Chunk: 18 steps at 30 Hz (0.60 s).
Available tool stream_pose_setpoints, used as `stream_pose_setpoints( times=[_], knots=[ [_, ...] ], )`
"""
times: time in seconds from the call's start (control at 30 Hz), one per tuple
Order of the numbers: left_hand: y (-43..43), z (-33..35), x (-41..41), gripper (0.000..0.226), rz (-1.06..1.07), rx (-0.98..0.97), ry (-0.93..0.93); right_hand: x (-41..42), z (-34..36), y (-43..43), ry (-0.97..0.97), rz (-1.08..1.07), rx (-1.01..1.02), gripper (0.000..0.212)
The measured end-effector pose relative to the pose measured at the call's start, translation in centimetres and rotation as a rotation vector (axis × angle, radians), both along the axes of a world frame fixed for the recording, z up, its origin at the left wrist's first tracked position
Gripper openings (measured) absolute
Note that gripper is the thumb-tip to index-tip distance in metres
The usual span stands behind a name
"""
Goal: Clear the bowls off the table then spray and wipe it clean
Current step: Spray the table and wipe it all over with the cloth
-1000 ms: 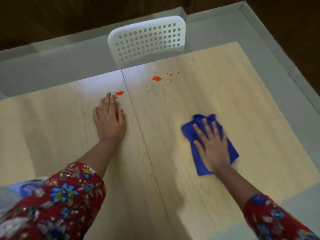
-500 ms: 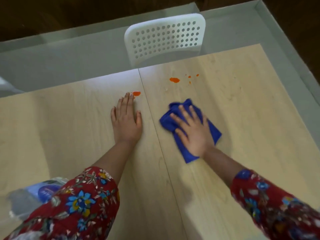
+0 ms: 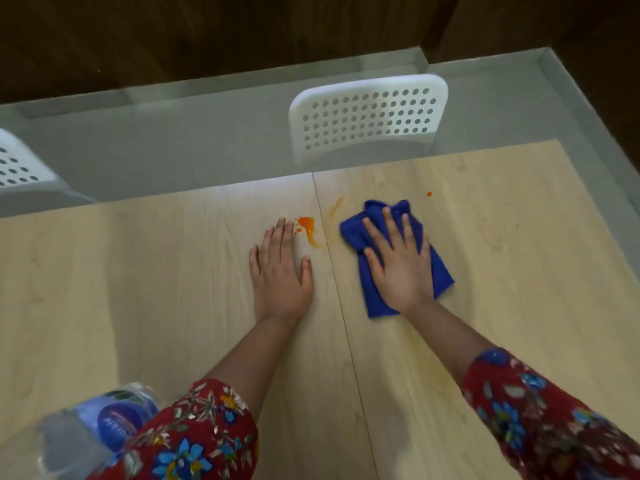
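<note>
No bowls show on the table (image 3: 138,271), so wiping looks underway. The right hand (image 3: 398,268) presses flat, fingers spread, on the blue cloth (image 3: 353,233); the left hand (image 3: 280,271) lies flat beside an orange blob (image 3: 306,223). That and 1 speck (image 3: 429,194) remain.

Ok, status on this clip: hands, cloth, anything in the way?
Left hand flat on table, open. Right hand pressing blue cloth flat. Orange spill beside left hand, unwiped. No bowls in view.

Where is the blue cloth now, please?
In the head view, the blue folded cloth lies on the pale wooden table, right of its seam, under the right hand.
</note>
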<state>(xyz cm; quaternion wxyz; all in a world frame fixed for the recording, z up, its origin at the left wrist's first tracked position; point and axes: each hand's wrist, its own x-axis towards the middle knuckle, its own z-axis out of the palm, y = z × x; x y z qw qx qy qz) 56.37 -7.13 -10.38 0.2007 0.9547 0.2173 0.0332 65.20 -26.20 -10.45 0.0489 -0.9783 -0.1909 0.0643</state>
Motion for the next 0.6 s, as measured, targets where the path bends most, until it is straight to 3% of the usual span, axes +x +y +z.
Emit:
stream_pose_setpoints(
  times=[0.07, 0.13, 0.27, 0.4, 0.5, 0.6],
  knots=[
    [-0.1, 0.0, -0.1, 0.064, -0.009, -0.004, 0.008, 3.5, 0.1, 2.8, -0.002, -0.141, 0.002, 0.055],
    [-0.1, 0.1, -0.1, 0.065, 0.005, -0.012, -0.017, 6.8, 0.3, 6.8, 0.016, -0.144, 0.036, 0.055],
    [0.0, 0.3, -0.1, 0.064, 0.094, -0.041, -0.123, 6.6, 0.4, 11.7, 0.035, 0.089, 0.082, 0.055],
    [0.1, 0.3, -0.1, 0.061, 0.163, -0.115, -0.190, 0.5, -0.3, 5.6, 0.001, 0.404, 0.079, 0.054],
    [0.1, 0.3, -0.2, 0.061, 0.155, -0.126, -0.189, 4.4, -0.2, 1.4, -0.011, 0.184, 0.025, 0.054],
    [0.1, 0.4, -0.1, 0.061, 0.129, -0.130, -0.183, 9.4, 0.4, 4.7, 0.017, -0.085, 0.029, 0.053]
  ],
)
